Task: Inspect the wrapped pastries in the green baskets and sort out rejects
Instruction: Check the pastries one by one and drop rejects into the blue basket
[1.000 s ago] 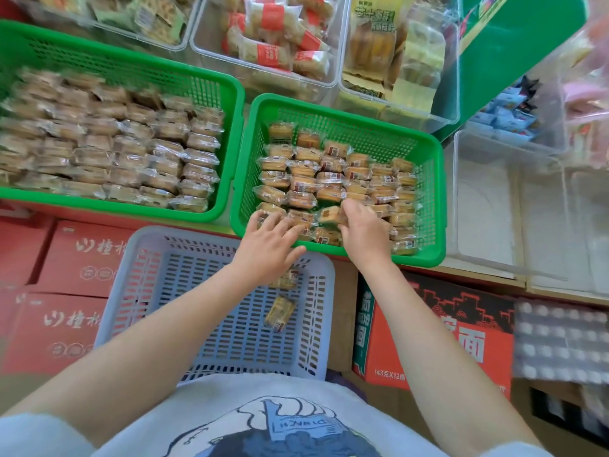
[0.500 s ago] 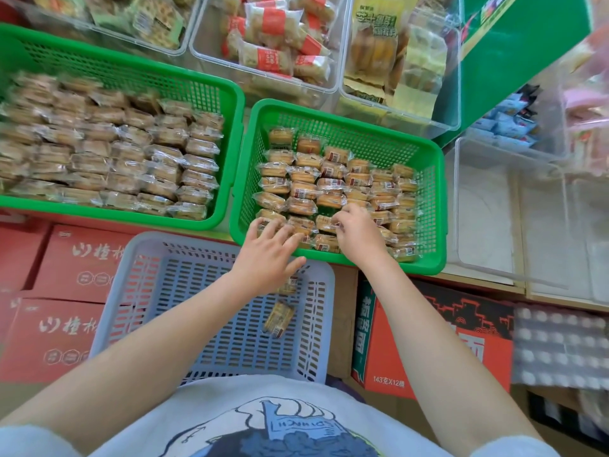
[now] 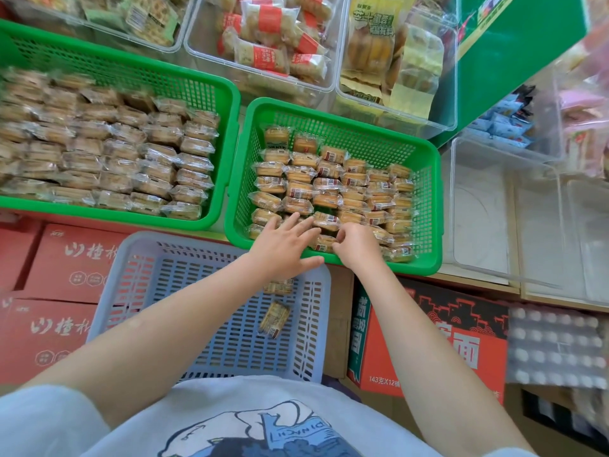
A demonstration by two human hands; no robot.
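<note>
The right green basket (image 3: 434,206) holds rows of clear-wrapped golden pastries (image 3: 329,186). My left hand (image 3: 283,249) lies flat over its front rim, fingers spread and fingertips resting on the front-row pastries. My right hand (image 3: 357,245) is beside it, fingers curled and pinching one wrapped pastry (image 3: 324,243) in the front row. The left green basket (image 3: 230,133) is packed with similar pastries (image 3: 131,159), blurred. Below, a blue-grey slotted basket (image 3: 211,324) holds two loose wrapped pastries (image 3: 274,319), one partly hidden under my left hand.
Clear bins of other packaged snacks (image 3: 273,44) stand behind the green baskets. An empty clear bin (image 3: 494,209) sits to the right. Red cartons (image 3: 62,291) lie at lower left, and a red-black carton (image 3: 428,341) at lower right.
My left hand has slid forward over the rim onto the front pastries. My right hand has come back from the middle rows to the front row and closed its fingers on a pastry.
</note>
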